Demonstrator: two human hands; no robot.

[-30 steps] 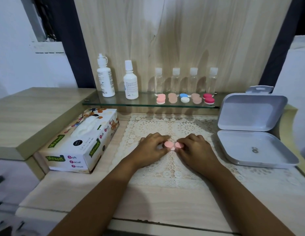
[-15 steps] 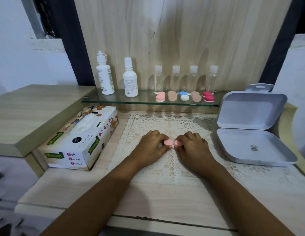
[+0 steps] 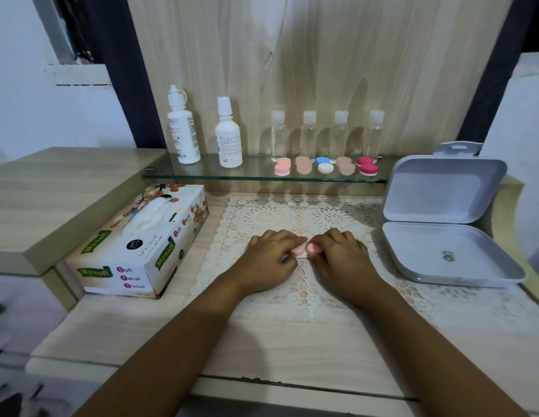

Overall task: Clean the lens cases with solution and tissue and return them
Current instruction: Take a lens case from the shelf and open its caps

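A pink lens case [image 3: 306,250] with two round caps lies on the lace mat [image 3: 292,215] in the middle of the table. My left hand [image 3: 269,255] pinches its left cap and my right hand [image 3: 342,254] pinches its right cap, fingers curled over it. Several more lens cases [image 3: 326,167] in pink, beige, blue-white and red stand in a row on the glass shelf [image 3: 202,174]. Two white solution bottles [image 3: 182,127] [image 3: 228,135] stand on the shelf's left part. A tissue box [image 3: 142,245] with a tissue sticking up lies left of the mat.
Several small clear bottles [image 3: 325,133] with white caps stand behind the cases against the wooden back panel. An open grey hinged box [image 3: 445,254] lies at the right of the mat. A raised wooden ledge [image 3: 51,188] sits at the left.
Both hands have stayed on the pink case on the mat, with the fingers curling a little more over the caps. The view has shifted slightly.
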